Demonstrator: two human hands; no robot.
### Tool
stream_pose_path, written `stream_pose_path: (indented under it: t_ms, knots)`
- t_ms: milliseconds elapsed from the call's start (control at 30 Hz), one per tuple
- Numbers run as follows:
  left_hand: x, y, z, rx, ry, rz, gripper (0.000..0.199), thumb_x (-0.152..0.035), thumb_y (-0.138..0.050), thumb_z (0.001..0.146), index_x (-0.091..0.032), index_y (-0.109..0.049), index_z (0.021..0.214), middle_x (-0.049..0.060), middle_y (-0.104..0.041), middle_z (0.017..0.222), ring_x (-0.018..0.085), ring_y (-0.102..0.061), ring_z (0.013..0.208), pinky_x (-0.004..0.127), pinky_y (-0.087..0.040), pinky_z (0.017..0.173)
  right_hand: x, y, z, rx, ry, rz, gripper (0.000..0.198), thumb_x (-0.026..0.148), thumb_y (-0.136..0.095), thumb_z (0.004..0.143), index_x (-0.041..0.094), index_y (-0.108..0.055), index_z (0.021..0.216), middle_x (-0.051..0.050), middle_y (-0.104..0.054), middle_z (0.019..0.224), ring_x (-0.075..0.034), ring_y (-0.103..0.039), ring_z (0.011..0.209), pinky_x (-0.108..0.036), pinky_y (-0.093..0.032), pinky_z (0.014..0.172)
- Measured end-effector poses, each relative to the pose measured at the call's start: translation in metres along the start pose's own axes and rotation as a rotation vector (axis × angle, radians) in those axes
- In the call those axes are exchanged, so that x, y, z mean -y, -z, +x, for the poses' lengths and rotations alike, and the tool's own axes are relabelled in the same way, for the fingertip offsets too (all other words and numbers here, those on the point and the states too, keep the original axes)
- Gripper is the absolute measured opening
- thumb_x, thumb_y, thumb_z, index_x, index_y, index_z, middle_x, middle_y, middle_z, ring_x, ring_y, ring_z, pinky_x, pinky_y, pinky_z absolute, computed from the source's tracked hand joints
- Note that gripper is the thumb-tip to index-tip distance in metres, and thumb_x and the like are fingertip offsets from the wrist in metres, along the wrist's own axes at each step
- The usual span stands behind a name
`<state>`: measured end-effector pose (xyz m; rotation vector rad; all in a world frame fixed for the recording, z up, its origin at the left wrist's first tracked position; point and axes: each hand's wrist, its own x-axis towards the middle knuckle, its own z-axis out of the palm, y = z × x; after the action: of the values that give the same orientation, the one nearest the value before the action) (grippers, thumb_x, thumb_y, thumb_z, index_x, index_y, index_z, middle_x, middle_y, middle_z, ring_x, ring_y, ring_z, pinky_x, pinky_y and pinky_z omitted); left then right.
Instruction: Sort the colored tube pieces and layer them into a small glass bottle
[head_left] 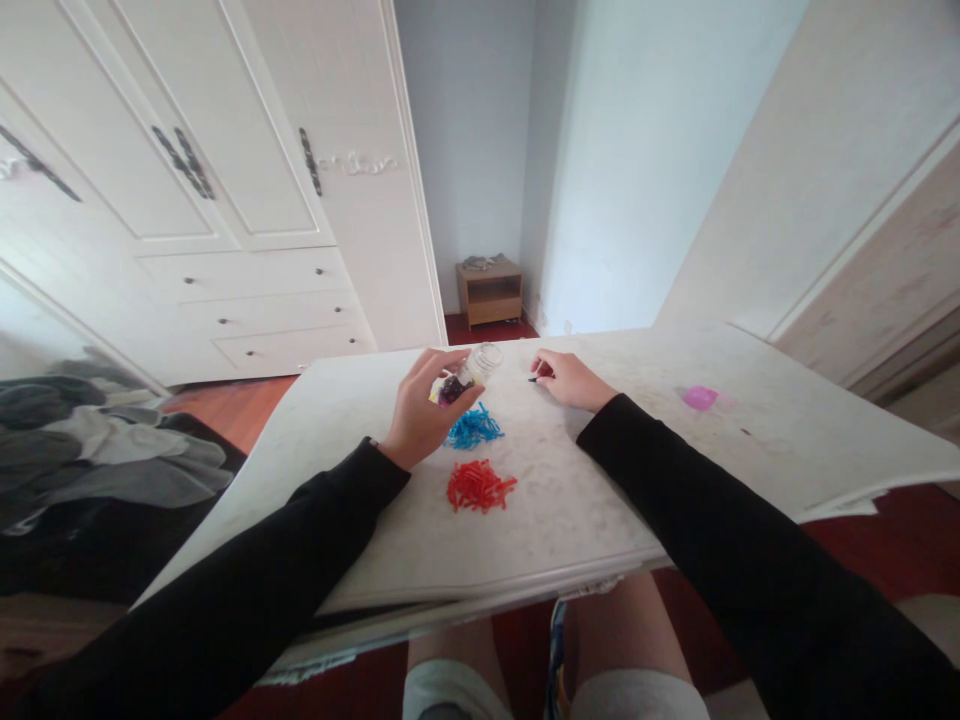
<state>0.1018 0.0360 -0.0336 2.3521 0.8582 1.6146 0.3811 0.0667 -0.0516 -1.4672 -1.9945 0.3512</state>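
Observation:
My left hand is wrapped round a small clear glass jar, tilted with its open mouth up and to the right. Dark pieces and a bit of yellow show inside it. Just below the jar lies a pile of blue strips, and nearer to me a pile of red strips. To the right, my right hand rests at the tabletop with its fingers pinched on a small dark piece. The piece is too small to name with certainty.
A pink object lies on the right part of the white table. Clothes are heaped at the left. Behind stand a white wardrobe and a small wooden cabinet. The table's front edge is by my knees.

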Motion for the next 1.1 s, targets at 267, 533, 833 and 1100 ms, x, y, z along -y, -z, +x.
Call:
stream_pose_path:
  t_ms: [267, 533, 833, 1100]
  knots:
    - [0.013, 0.0, 0.001, 0.042, 0.054, 0.047, 0.034, -0.028, -0.082, 0.081, -0.019, -0.075, 0.113, 0.005, -0.068, 0.097, 0.018, -0.064, 0.087, 0.034, -0.054, 0.085, 0.014, 0.002, 0.0, -0.137, 0.026, 0.238, 0.013, 0.012, -0.06, 0.077, 0.02, -0.058, 0.086, -0.001, -0.065, 0.081, -0.018, -0.064, 0.08, -0.03, -0.049, 0.073]
    - [0.019, -0.001, -0.002, 0.08, 0.076, 0.068, 0.034, -0.029, -0.083, 0.078, -0.022, -0.078, 0.112, 0.004, -0.066, 0.095, 0.019, -0.064, 0.087, 0.036, -0.054, 0.084, 0.033, 0.003, -0.004, -0.088, 0.096, 0.602, 0.022, 0.029, -0.076, 0.075, 0.021, -0.06, 0.087, 0.0, -0.068, 0.076, -0.016, -0.066, 0.072, -0.03, -0.053, 0.069]
    - [0.019, -0.003, -0.003, 0.142, 0.051, 0.059, 0.036, -0.026, -0.083, 0.078, -0.023, -0.079, 0.113, 0.004, -0.066, 0.093, 0.019, -0.062, 0.086, 0.036, -0.054, 0.082, 0.055, -0.004, -0.012, -0.054, 0.08, 0.753, 0.037, 0.041, -0.089, 0.068, 0.02, -0.067, 0.088, -0.006, -0.077, 0.091, -0.018, -0.072, 0.082, -0.034, -0.058, 0.079]
    - [0.016, -0.003, -0.005, 0.185, 0.016, 0.078, 0.035, -0.026, -0.083, 0.079, -0.025, -0.079, 0.114, 0.004, -0.066, 0.094, 0.02, -0.061, 0.088, 0.036, -0.054, 0.082, 0.061, -0.005, -0.016, -0.128, 0.094, 0.669, 0.039, 0.04, -0.091, 0.065, 0.021, -0.062, 0.083, 0.0, -0.07, 0.078, -0.014, -0.066, 0.069, -0.029, -0.055, 0.066]
